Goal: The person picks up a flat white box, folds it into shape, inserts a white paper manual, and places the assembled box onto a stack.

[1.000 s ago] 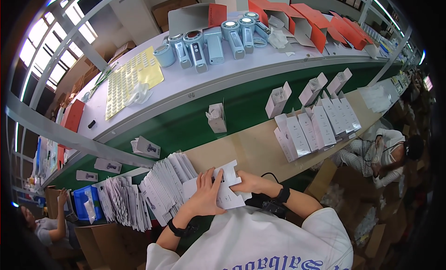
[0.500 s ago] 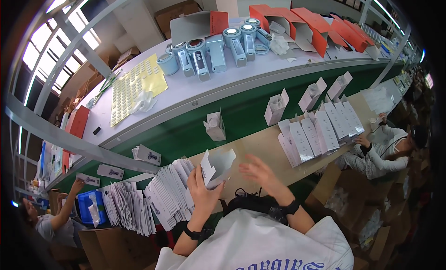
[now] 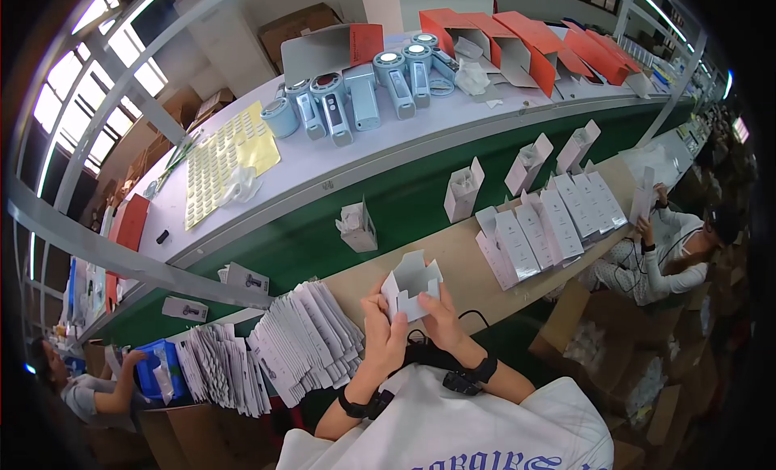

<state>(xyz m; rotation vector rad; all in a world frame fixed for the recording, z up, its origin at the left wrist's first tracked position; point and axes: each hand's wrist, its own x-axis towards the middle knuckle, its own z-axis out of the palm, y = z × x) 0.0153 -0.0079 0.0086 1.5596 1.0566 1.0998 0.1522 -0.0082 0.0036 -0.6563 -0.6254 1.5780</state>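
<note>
A white cardboard box (image 3: 411, 284) with its top flaps open is held up in front of me between both hands. My left hand (image 3: 383, 333) grips its left side and lower part. My right hand (image 3: 443, 318) closes on its right side, thumb against the near face by the flaps. Just left of my hands lies a fanned stack of flat white folded boxes (image 3: 303, 337). Beyond them, an upright open box (image 3: 356, 226) with something whitish inside stands at the back of the bench.
Filled white boxes (image 3: 529, 236) stand in a row on the tan bench (image 3: 388, 261) to the right. Light-blue devices (image 3: 361, 94), a yellow sticker sheet (image 3: 230, 159) and red boxes (image 3: 517, 37) sit on the raised shelf. Co-workers sit on either side, near a blue bin (image 3: 158, 373).
My right hand, apart from the box before, has come in and taken hold of it. The box has moved right and now stands more upright, its opening facing up.
</note>
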